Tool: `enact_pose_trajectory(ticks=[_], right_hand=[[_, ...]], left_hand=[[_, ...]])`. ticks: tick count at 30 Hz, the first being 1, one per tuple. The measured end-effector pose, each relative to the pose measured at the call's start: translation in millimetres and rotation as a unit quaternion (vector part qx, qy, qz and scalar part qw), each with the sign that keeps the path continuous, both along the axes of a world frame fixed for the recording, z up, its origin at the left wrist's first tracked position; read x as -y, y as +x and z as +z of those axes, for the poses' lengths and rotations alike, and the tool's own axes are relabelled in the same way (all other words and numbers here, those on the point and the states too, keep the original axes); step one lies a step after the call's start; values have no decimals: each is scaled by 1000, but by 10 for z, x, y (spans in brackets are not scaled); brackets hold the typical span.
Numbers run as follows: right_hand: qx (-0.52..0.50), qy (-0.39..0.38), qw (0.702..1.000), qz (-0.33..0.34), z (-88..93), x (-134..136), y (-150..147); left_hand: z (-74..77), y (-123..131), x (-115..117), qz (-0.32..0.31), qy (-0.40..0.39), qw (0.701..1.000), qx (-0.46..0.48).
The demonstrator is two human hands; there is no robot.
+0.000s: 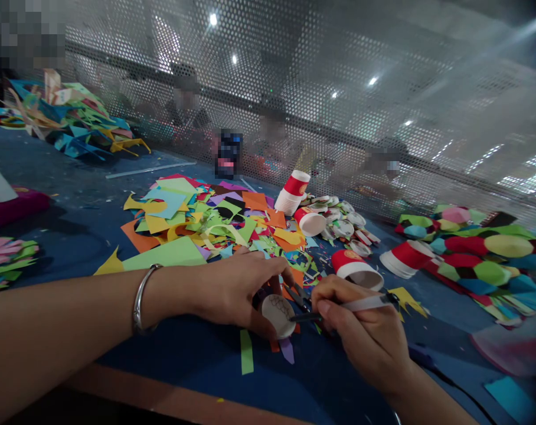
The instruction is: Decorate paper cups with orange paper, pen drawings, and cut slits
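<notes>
My left hand (228, 289), with a silver bracelet at the wrist, curls its fingers around a small paper cup (277, 317) low over the table's near side. The cup's round white base faces me and carries dark drawn lines in a net-like pattern. In my right hand (365, 336) a pen (368, 303) is pinched, its dark tip at the right edge of that base. Scissors (300, 296) lie just behind, partly hidden by my right hand. Near my wrists are a green paper strip (247, 353) and a purple scrap (287, 350).
A heap of coloured paper (175, 203) spreads across the middle. Red-and-white cups (356, 268) lie to the right, with a cup stack (292, 195) behind. White discs (345, 221) and colourful paper-covered pieces (467, 248) sit farther right. A perforated metal screen (268, 65) borders the back.
</notes>
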State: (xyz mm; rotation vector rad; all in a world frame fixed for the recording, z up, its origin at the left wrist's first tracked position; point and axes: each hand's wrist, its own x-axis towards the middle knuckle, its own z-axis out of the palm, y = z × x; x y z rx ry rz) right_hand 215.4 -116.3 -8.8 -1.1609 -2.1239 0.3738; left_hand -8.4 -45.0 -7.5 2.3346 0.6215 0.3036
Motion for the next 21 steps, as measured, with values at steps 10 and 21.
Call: enact_pose_trajectory(ticks=[10,21], right_hand=[[6,20,1000,5,26,6,1],[17,-5,1000,2,-10,2,-19]], left_hand=[[11,-11,10,-2,5,1000,1],[39,-5,27,0,31,1000,-2]])
